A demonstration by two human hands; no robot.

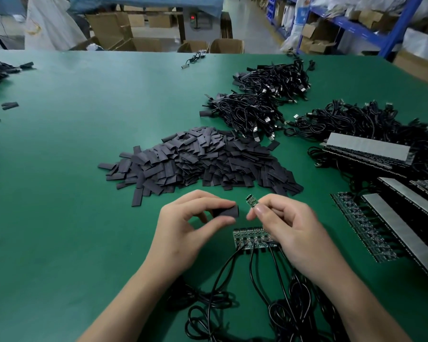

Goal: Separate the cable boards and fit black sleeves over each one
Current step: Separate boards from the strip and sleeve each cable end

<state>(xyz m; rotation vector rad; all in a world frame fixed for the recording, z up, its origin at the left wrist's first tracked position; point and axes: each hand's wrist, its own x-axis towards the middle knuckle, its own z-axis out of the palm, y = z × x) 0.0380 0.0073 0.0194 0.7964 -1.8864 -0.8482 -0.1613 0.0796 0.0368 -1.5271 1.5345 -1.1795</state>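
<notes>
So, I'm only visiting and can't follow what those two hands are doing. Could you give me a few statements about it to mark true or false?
1. The left hand pinches a black sleeve. True.
2. The right hand holds one small board. True.
3. That board already sits inside the sleeve. False: the two are apart, with a gap between them.
4. The pile of loose sleeves lies on the green table beyond both hands. True.
5. The strip of joined boards lies on top of that pile. False: it lies on the table, partly under the right hand.
</notes>
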